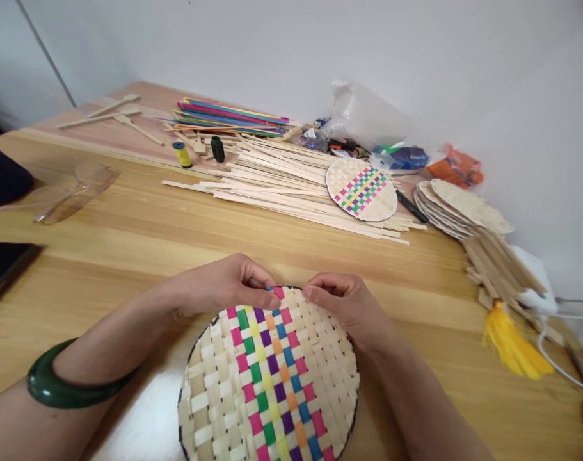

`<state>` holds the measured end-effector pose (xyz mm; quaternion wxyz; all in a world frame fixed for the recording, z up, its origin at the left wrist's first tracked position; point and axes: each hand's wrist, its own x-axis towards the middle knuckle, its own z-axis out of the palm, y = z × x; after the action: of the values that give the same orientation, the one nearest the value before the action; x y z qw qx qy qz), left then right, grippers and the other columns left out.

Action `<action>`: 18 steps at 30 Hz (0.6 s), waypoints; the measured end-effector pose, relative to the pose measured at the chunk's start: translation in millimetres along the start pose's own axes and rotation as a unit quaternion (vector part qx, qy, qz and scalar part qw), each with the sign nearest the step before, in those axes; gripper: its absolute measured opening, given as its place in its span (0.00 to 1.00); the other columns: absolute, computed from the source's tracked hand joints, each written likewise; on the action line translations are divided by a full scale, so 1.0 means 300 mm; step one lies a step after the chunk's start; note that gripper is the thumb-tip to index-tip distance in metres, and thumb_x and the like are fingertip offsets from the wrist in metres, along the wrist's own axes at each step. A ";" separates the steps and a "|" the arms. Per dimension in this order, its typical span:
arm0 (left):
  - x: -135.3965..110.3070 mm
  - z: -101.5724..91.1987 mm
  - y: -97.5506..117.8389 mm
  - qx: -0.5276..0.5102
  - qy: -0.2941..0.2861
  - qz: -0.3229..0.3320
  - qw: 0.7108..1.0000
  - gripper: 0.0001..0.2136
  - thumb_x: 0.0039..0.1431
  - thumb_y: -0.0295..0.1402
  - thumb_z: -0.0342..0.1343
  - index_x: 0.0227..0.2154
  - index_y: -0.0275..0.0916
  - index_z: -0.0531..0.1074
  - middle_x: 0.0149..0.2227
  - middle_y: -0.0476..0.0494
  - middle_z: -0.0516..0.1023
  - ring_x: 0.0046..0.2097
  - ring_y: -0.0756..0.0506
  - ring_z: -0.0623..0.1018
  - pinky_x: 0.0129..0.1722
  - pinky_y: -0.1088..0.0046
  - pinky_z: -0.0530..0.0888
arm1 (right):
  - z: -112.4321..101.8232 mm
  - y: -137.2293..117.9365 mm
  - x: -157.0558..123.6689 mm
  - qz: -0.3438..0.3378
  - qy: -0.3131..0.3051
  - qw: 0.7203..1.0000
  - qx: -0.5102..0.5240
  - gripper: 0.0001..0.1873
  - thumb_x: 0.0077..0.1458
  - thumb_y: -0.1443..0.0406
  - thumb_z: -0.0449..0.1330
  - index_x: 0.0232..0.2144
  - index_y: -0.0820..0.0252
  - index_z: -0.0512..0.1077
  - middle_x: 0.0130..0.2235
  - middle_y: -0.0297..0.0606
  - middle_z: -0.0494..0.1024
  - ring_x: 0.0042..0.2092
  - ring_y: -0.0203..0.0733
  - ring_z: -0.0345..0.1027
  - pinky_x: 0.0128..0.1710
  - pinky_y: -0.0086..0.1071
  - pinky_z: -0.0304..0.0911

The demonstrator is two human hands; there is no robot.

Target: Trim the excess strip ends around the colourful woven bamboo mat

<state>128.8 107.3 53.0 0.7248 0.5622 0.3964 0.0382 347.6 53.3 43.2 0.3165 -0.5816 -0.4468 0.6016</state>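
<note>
A round woven fan face with coloured strips through pale bamboo lies in front of me on the wooden table. My left hand pinches its far rim, thumb pressed on the weave. My right hand pinches the same rim just to the right, fingers curled together. A dark green bangle sits on my left wrist.
A pile of pale bamboo strips lies further back, with a second woven disc on it. Coloured strips, two thread spools, a stack of plain discs, a yellow tassel and plastic bags surround it. A dark tablet sits at left.
</note>
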 end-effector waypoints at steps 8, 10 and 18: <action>0.019 0.000 -0.013 -0.046 0.024 0.002 0.999 0.10 0.48 0.42 0.68 0.32 0.44 0.84 0.32 0.50 0.86 0.31 0.49 0.79 0.34 0.76 0.74 | 0.005 0.006 -0.001 -0.021 0.008 0.999 -0.042 0.11 0.47 0.58 0.64 0.20 0.58 0.74 0.22 0.29 0.68 0.25 0.32 0.57 0.24 0.27 0.53; 0.028 0.003 -0.019 -0.067 0.039 0.011 0.997 0.09 0.48 0.40 0.69 0.32 0.45 0.84 0.33 0.51 0.86 0.32 0.49 0.79 0.35 0.77 0.74 | 0.007 0.003 -0.003 -0.023 0.003 0.998 -0.055 0.11 0.48 0.59 0.64 0.20 0.59 0.74 0.22 0.30 0.69 0.25 0.32 0.57 0.24 0.27 0.54; 0.016 0.022 -0.013 -0.059 0.121 0.003 0.991 0.10 0.45 0.42 0.69 0.24 0.41 0.82 0.26 0.47 0.83 0.26 0.48 0.77 0.26 0.74 0.74 | -0.006 -0.013 -0.010 0.039 -0.062 0.997 -0.013 0.12 0.50 0.56 0.65 0.25 0.58 0.77 0.25 0.31 0.74 0.26 0.34 0.62 0.25 0.27 0.56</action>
<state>134.8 103.0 47.7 0.7030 0.5110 0.4768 0.1317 349.2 52.4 48.2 0.2569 -0.5641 -0.4504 0.6426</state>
